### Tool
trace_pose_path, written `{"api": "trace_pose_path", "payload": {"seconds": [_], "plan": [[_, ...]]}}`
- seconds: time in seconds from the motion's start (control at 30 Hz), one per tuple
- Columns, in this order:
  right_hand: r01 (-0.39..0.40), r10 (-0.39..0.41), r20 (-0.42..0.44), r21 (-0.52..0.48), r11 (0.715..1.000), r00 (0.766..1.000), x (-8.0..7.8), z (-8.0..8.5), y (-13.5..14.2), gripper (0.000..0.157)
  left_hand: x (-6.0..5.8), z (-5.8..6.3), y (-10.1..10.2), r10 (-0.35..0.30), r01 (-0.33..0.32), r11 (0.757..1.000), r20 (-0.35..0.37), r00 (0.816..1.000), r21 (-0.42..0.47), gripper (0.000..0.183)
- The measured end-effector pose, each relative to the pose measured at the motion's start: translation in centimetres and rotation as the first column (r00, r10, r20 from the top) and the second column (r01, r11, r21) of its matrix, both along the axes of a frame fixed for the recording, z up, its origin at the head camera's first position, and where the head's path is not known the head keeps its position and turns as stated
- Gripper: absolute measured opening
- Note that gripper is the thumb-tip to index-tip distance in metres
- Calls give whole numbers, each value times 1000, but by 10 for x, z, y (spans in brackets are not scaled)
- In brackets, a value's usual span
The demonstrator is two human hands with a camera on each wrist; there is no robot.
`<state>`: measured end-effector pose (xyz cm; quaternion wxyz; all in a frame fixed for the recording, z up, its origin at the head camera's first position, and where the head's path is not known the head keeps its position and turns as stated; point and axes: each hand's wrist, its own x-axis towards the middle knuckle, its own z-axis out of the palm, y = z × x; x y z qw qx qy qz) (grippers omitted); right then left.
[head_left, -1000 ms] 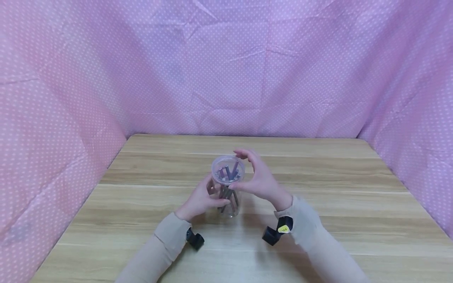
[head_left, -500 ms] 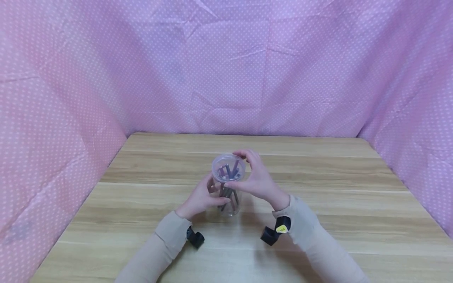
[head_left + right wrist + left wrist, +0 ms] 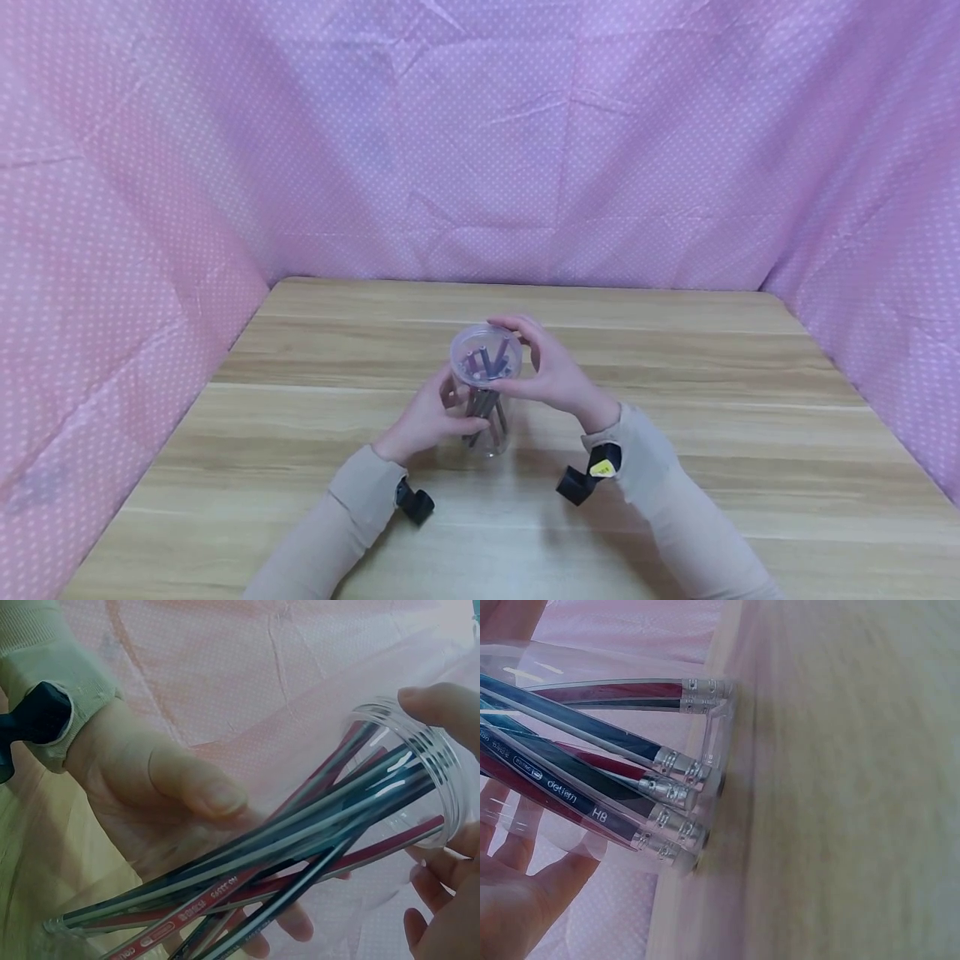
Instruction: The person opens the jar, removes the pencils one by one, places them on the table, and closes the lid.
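A clear plastic jar stands upright on the wooden table, with a clear ridged lid at its mouth. Inside lean several red and dark pencils; the left wrist view shows their eraser ends at the jar's bottom. My left hand holds the jar's body from the left, thumb across the front. From the right, my right hand grips the lid's edge between thumb and fingers. Some of the left fingers show through the clear wall in the right wrist view.
The wooden table stretches around the jar on all sides. Pink dotted cloth hangs behind it and along both sides. Each wrist carries a small black camera, the left one near the tabletop.
My right fingers and thumb have shifted slightly around the lid's edge. The left hand and the jar have stayed almost in place.
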<state>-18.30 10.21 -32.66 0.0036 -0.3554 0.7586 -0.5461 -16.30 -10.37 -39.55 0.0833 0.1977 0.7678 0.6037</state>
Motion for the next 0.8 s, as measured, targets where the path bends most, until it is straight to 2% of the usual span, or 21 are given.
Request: {"api": "trace_pose_path", "payload": {"seconds": [0.3,0.43,0.6,0.8], "plan": [[-121,125,62,-71,990,990,-5,1,4,70,0,0,1,10,-10,1000,18,1000,-8,82],[-140,145,83,-72,988,986,-7,2,5,69,0,0,1,4,-4,1000,19,1000,-4,83],[-164,169,70,-73,984,983,-9,3,4,68,0,0,1,-7,7,1000,4,1000,12,84],[-189,196,60,-110,976,979,-9,5,3,70,1,0,1,-13,12,999,19,1000,42,84]]}}
